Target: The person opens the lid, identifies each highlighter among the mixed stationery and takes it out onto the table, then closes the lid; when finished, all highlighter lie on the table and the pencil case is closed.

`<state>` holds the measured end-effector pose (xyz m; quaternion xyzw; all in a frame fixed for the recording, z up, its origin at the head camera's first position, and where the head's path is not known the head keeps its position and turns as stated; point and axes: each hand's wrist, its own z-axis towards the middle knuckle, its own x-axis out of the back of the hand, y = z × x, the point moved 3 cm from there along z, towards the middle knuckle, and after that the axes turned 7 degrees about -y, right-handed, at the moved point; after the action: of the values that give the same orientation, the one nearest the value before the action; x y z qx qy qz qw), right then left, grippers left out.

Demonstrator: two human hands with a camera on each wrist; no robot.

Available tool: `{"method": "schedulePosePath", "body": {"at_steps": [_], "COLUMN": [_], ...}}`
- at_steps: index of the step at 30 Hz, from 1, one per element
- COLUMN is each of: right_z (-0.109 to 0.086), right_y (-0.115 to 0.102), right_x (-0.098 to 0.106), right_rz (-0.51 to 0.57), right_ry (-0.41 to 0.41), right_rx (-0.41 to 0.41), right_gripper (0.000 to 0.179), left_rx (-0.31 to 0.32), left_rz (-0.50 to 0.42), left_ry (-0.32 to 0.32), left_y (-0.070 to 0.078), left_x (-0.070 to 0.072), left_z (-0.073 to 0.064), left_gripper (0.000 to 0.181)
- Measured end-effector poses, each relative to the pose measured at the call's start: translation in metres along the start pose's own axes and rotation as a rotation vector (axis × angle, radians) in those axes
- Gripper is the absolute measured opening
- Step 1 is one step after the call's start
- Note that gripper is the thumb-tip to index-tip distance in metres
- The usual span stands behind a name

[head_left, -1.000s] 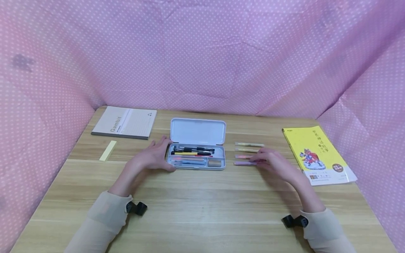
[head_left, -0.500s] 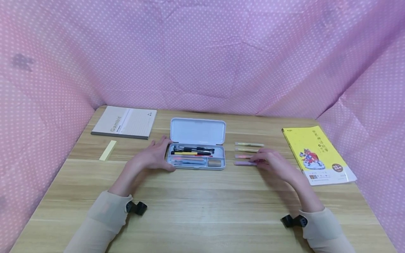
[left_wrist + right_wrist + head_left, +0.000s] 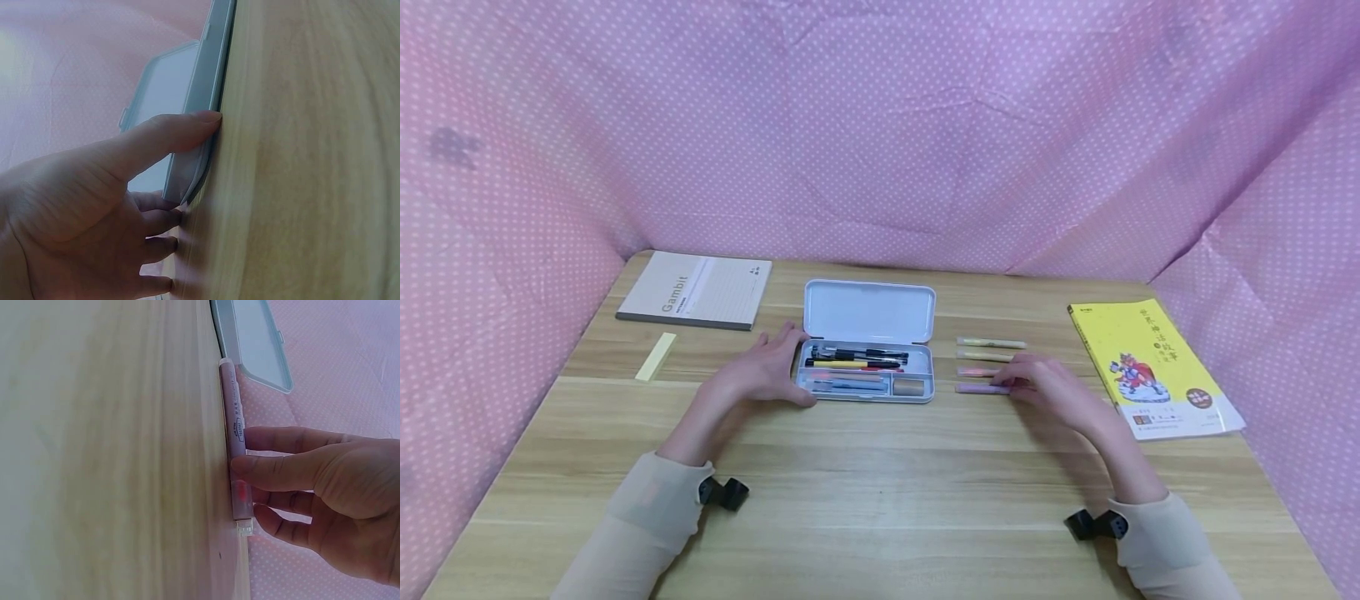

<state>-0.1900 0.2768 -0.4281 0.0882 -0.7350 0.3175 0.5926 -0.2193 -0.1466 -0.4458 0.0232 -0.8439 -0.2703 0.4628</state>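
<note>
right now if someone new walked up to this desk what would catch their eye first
Probably the pink dotted cloth filling the background behind the desk, then the bright yellow book near the desk's right side. Next might be the open pencil case near the middle, with the left hand at its left end, and the right hand pinching a purple marker, nearest in a row of four.

Smooth case [image 3: 868, 310], plastic marker [image 3: 233, 434], wood-grain tabletop [image 3: 880, 500], cloth backdrop [image 3: 880, 133].
</note>
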Motion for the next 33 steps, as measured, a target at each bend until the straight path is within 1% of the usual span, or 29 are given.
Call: {"method": "schedulePosePath", "body": {"at_steps": [11,17,21,23,26,30,33], "right_z": [0.000,-0.001,0.001,0.004,0.015,0.038,0.055], "right_y": [0.000,-0.001,-0.005,-0.011,-0.028,-0.060,-0.083], "right_x": [0.000,0.002,0.004,0.006,0.005,0.001,-0.003], "right_rz": [0.008,0.016,0.014,0.012,0.032,0.091,0.086], "right_ry": [0.008,0.009,0.040,0.062,0.088,0.098,0.099], "right_rx": [0.006,0.001,0.010,0.010,0.022,0.076,0.124], "right_gripper": [0.028,0.028,0.027,0.027,0.029,0.034,0.038], "left_rx": [0.014,0.013,0.007,0.002,-0.004,-0.016,-0.018], "left_rz": [-0.009,-0.008,-0.004,-0.007,-0.012,-0.015,-0.018], "left_ry": [-0.008,-0.002,0.001,0.004,0.011,0.015,0.009], "left_y": [0.001,0.002,0.001,0.001,0.000,0.001,0.002], "left_x": [0.000,0.002,0.001,0.002,0.002,0.003,0.002], "left_z": [-0.001,-0.002,-0.002,-0.002,-0.002,-0.003,-0.003], "left_gripper": [0.111,0.110,0.109,0.108,0.107,0.107,0.107]}}
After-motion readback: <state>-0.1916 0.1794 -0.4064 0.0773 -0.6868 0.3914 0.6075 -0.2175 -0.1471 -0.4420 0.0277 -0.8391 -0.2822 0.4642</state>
